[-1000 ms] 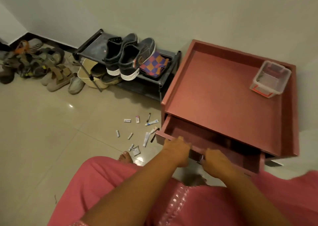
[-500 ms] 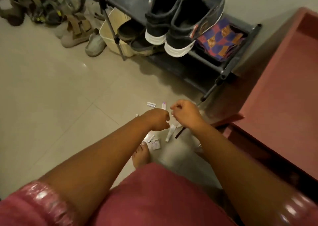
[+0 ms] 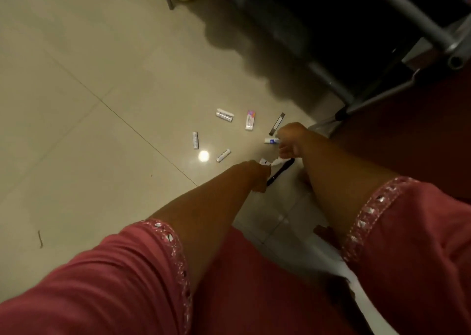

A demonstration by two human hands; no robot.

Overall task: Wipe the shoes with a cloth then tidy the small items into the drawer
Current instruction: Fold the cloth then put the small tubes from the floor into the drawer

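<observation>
Both hands have dropped to the floor, the left hand [image 3: 257, 173] and right hand [image 3: 293, 141] curled close together, though whether they hold anything I cannot tell, with small items [image 3: 224, 115] scattered just beyond them, waiting for the drawer.

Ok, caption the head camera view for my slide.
Both hands, left hand and right hand, reach small tubes scattered on floor tiles.

Both arms bare below elbow. Pink short sleeves [image 3: 114, 271], each cuff edged with a shiny sequinned trim band [image 3: 178, 253]. Matching pink garment over lap.
</observation>
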